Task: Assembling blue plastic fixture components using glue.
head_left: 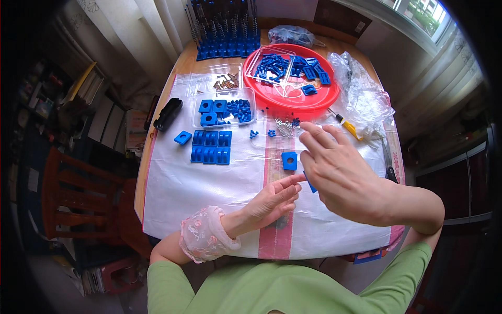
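A white plastic sheet (209, 193) is spread over the wooden table (180, 63). The left hand (272, 201) is laid on the sheet near the centre, fingers loosely extended and released, with nothing seen between them; a lacy pink cuff (205, 234) is worn at its wrist. The right hand (340, 175) is held just at 3 o'clock of the left, fingers spread upward. A small blue piece (310, 184) shows at its lower edge beside the thumb; it appears to be pinched there, though the grip is mostly hidden.

A blue square block with a hole (289, 160) is lying on the sheet at 12 o'clock of the left hand, just beside the right hand's fingers. At 10 o'clock of it, a cluster of blue slotted blocks (211, 146) is set in rows, with a single blue block (183, 137) at its 9 o'clock. A clear tray of blue parts (224, 111) is placed above them. At 1 o'clock of the tray, a red round basin (293, 78) holding more blue parts is seen. A yellow-handled screwdriver (345, 124) is lying at 5 o'clock of the basin.
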Demonstrator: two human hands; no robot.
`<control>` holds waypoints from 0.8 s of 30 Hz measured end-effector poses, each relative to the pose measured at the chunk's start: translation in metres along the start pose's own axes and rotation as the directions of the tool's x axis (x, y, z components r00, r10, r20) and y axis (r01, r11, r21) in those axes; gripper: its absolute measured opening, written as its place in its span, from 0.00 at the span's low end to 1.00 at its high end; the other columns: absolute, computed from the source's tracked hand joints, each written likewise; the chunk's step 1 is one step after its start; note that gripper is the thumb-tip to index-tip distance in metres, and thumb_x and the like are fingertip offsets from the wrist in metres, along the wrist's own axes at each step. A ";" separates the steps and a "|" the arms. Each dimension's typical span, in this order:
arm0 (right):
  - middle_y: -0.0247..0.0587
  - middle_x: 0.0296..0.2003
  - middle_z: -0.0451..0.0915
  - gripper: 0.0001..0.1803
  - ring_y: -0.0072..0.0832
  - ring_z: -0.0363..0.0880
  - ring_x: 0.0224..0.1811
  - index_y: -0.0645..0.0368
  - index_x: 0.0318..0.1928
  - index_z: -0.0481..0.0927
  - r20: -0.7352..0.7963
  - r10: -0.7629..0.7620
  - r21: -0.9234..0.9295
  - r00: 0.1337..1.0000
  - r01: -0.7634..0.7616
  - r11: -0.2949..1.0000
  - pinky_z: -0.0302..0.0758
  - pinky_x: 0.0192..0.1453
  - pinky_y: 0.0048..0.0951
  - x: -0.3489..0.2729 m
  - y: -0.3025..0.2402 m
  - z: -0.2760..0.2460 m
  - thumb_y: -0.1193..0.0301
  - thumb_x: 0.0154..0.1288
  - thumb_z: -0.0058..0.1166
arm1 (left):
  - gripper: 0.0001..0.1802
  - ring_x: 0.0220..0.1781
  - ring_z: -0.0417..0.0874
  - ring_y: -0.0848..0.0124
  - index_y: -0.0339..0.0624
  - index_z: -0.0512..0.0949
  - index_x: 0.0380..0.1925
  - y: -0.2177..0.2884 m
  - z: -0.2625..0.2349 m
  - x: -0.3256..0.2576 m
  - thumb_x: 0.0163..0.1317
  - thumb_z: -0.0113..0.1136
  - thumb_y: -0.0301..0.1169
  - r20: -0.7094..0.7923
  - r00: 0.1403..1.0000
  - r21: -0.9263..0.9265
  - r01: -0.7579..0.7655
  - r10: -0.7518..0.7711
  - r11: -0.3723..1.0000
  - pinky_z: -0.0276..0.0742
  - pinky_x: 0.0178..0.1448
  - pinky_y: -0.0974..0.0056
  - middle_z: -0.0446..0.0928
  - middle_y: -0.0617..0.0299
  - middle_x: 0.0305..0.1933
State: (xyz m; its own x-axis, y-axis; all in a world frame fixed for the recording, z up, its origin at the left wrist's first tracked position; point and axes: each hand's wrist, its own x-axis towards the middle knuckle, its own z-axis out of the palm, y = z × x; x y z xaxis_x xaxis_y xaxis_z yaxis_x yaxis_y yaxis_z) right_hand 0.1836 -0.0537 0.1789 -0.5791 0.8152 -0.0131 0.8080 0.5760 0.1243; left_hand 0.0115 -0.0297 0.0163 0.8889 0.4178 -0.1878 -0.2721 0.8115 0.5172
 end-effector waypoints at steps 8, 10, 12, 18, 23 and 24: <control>0.62 0.55 0.72 0.17 0.49 0.59 0.71 0.74 0.40 0.77 0.035 -0.127 -0.021 0.991 0.128 0.992 0.56 0.73 0.48 0.020 -0.016 0.007 0.76 0.49 0.53 | 0.24 0.38 0.68 0.84 0.46 0.72 0.53 -0.004 -0.003 -0.002 0.63 0.67 0.44 0.053 0.997 -0.053 -0.057 0.060 0.997 0.66 0.41 0.73 0.74 0.73 0.47; 0.63 0.56 0.71 0.17 0.50 0.58 0.72 0.74 0.40 0.77 0.036 -0.128 0.012 0.991 0.128 0.992 0.55 0.74 0.48 0.021 -0.015 0.009 0.76 0.50 0.53 | 0.22 0.39 0.68 0.84 0.46 0.73 0.52 -0.006 -0.011 -0.001 0.64 0.66 0.44 0.051 0.997 -0.057 -0.048 0.051 0.997 0.65 0.41 0.73 0.75 0.73 0.48; 0.63 0.56 0.71 0.16 0.50 0.58 0.72 0.73 0.40 0.77 0.028 -0.125 0.041 0.992 0.124 0.991 0.56 0.74 0.48 0.021 -0.014 0.010 0.76 0.49 0.54 | 0.21 0.38 0.68 0.85 0.47 0.74 0.50 -0.006 -0.011 0.000 0.64 0.66 0.44 0.042 0.998 -0.071 -0.038 0.041 0.997 0.65 0.41 0.73 0.76 0.73 0.48; 0.57 0.58 0.69 0.19 0.50 0.58 0.72 0.67 0.39 0.76 -0.010 -0.048 0.230 0.999 0.049 0.972 0.58 0.73 0.46 0.014 -0.005 0.012 0.73 0.47 0.66 | 0.23 0.40 0.70 0.84 0.48 0.74 0.50 -0.003 -0.009 -0.002 0.63 0.64 0.49 0.044 0.999 -0.077 0.008 -0.005 0.997 0.65 0.42 0.73 0.75 0.73 0.49; 0.55 0.58 0.71 0.21 0.53 0.60 0.71 0.66 0.39 0.78 -0.086 0.105 0.541 0.991 -0.042 0.840 0.62 0.71 0.47 -0.001 0.001 0.023 0.67 0.49 0.71 | 0.27 0.47 0.72 0.83 0.51 0.74 0.52 0.002 -0.006 -0.005 0.61 0.64 0.54 0.083 0.996 -0.073 -0.013 0.019 0.997 0.67 0.45 0.73 0.73 0.71 0.56; 0.54 0.58 0.70 0.20 0.52 0.59 0.71 0.65 0.39 0.78 -0.098 0.140 0.557 0.985 -0.062 0.828 0.62 0.71 0.47 -0.004 0.000 0.026 0.67 0.49 0.71 | 0.27 0.49 0.72 0.83 0.51 0.75 0.53 0.002 -0.006 -0.004 0.61 0.64 0.54 0.083 0.996 -0.057 -0.009 0.013 0.998 0.68 0.46 0.73 0.72 0.71 0.57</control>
State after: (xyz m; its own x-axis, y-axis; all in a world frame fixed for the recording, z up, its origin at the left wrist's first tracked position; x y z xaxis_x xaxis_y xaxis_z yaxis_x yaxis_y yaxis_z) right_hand 0.1882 -0.0554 0.1536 -0.4682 0.8778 0.1012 0.7658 0.4602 -0.4492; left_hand 0.0048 -0.0272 0.0136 0.9128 0.3931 -0.1107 -0.3004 0.8298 0.4703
